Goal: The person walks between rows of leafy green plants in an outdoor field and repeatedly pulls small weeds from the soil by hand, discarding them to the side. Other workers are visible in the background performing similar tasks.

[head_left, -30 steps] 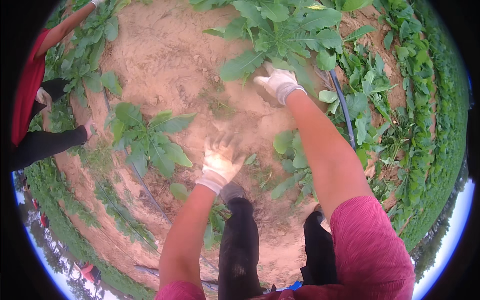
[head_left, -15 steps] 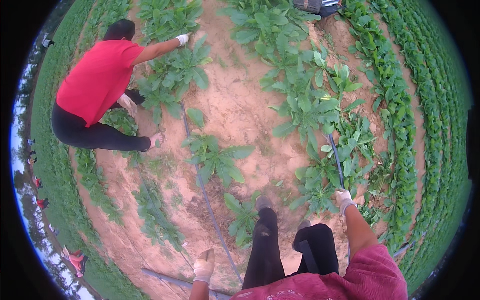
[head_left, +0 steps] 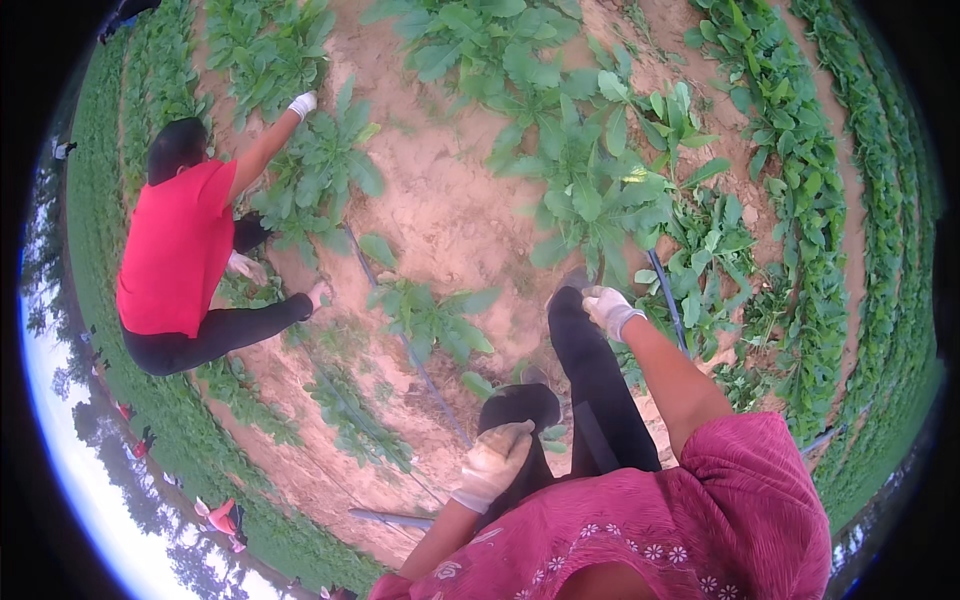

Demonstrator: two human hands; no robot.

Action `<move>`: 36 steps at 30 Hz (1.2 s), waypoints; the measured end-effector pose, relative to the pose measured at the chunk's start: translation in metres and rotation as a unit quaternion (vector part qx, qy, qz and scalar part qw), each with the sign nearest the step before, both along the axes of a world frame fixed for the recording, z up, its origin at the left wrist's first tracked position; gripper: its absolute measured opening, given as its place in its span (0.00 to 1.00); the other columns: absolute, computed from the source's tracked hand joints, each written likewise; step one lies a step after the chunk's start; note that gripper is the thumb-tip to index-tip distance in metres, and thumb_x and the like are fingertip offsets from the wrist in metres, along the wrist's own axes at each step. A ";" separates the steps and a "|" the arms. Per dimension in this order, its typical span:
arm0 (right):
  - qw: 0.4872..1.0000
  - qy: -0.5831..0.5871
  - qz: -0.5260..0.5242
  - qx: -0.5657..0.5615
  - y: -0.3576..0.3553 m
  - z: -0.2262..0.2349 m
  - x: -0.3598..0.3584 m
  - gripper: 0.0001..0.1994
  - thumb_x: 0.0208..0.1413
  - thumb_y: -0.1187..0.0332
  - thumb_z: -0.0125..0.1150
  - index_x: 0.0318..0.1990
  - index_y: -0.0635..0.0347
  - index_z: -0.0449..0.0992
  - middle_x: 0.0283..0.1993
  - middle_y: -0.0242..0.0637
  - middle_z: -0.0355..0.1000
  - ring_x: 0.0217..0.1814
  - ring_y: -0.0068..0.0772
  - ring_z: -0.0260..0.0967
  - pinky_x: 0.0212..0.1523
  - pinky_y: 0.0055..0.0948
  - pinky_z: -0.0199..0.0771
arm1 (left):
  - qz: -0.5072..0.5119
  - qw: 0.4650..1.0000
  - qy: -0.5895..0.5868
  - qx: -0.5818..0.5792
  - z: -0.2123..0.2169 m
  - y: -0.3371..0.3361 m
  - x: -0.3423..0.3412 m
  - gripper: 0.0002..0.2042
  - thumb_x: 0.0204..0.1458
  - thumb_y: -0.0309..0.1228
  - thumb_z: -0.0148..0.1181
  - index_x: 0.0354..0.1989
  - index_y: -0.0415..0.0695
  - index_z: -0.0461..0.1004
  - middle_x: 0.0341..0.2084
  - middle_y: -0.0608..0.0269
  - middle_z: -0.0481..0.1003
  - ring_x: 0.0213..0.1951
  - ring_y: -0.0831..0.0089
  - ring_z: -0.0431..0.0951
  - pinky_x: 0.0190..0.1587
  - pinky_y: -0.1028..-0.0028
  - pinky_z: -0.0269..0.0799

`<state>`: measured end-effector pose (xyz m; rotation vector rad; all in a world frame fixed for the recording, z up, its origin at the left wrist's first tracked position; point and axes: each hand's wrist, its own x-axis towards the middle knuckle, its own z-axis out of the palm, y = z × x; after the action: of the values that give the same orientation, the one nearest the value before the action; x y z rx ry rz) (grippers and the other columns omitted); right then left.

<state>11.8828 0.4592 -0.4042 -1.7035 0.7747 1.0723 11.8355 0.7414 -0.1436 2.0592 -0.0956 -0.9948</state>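
Note:
My left hand (head_left: pixel 495 460), in a whitish glove, is held above my left thigh with its fingers curled in; nothing shows in it. Also gloved, my right hand (head_left: pixel 608 310) hovers over my right lower leg, fingers bent and closed, and no object sticks out of it. Just beyond it stands a large leafy green plant (head_left: pixel 590 205). To the right of that hand a dark drip hose (head_left: pixel 667 295) runs between leaves. A smaller leafy plant (head_left: pixel 430 318) grows left of my feet, next to another drip hose (head_left: pixel 425 375).
A co-worker in a red shirt (head_left: pixel 180 255) crouches at the left, one gloved hand reaching to a leafy plant (head_left: pixel 325 165). Dense crop rows (head_left: pixel 800 200) line the right. Bare sandy soil (head_left: pixel 440 190) lies between rows. Several people are far off at the left.
My right hand has moved left and away, off the hose side. My left hand has come up and right over my thigh. My legs have shifted in a step, and the view has turned.

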 end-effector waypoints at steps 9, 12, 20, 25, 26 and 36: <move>0.981 -0.118 0.155 -0.008 0.062 -0.045 0.119 0.28 0.61 0.60 0.50 0.65 0.67 0.63 0.65 0.62 0.63 0.69 0.57 0.59 0.68 0.42 0.62 | -0.188 0.979 -0.053 -0.058 -0.079 -0.076 0.105 0.11 0.54 0.31 0.60 0.44 0.45 0.78 0.40 0.57 0.80 0.42 0.57 0.79 0.50 0.60 0.73; 0.961 -0.163 0.224 -0.022 0.089 -0.084 0.155 0.27 0.61 0.59 0.51 0.64 0.67 0.63 0.64 0.62 0.63 0.66 0.57 0.62 0.65 0.44 0.65 | -0.264 0.960 -0.043 -0.082 -0.133 -0.078 0.128 0.11 0.54 0.35 0.60 0.43 0.46 0.77 0.35 0.60 0.79 0.39 0.58 0.79 0.50 0.60 0.71; 0.958 -0.072 0.223 -0.166 0.093 -0.205 0.268 0.24 0.67 0.54 0.42 0.42 0.63 0.82 0.46 0.49 0.79 0.50 0.52 0.76 0.54 0.45 0.75 | -0.494 0.867 -0.024 -0.062 -0.280 -0.060 0.197 0.11 0.53 0.42 0.58 0.30 0.47 0.76 0.24 0.61 0.77 0.31 0.64 0.78 0.45 0.63 0.65; 0.911 -0.125 0.114 -0.375 0.080 -0.211 0.280 0.28 0.60 0.59 0.57 0.65 0.58 0.60 0.53 0.52 0.72 0.45 0.56 0.76 0.46 0.49 0.78 | -0.476 0.876 -0.047 -0.054 -0.270 -0.064 0.253 0.11 0.53 0.42 0.58 0.32 0.48 0.76 0.24 0.63 0.76 0.33 0.66 0.76 0.47 0.63 0.63; 0.913 -0.077 0.110 -0.384 0.077 -0.210 0.285 0.29 0.59 0.57 0.58 0.65 0.58 0.60 0.57 0.56 0.69 0.47 0.57 0.75 0.48 0.49 0.78 | -0.485 0.871 -0.053 -0.060 -0.265 -0.066 0.263 0.12 0.52 0.43 0.58 0.33 0.47 0.75 0.23 0.63 0.75 0.32 0.66 0.74 0.47 0.63 0.63; 0.871 0.032 0.321 -0.371 0.039 -0.221 0.331 0.14 0.57 0.70 0.57 0.50 0.63 0.75 0.50 0.50 0.77 0.51 0.52 0.78 0.47 0.47 0.81 | -0.446 0.892 -0.063 -0.039 -0.254 -0.053 0.305 0.15 0.54 0.44 0.59 0.36 0.44 0.76 0.26 0.63 0.76 0.36 0.66 0.76 0.54 0.62 0.61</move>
<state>12.2143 0.4985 -0.6254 -2.7252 0.7217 1.3733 12.1409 0.6879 -0.3977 1.9962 -1.2179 -1.3380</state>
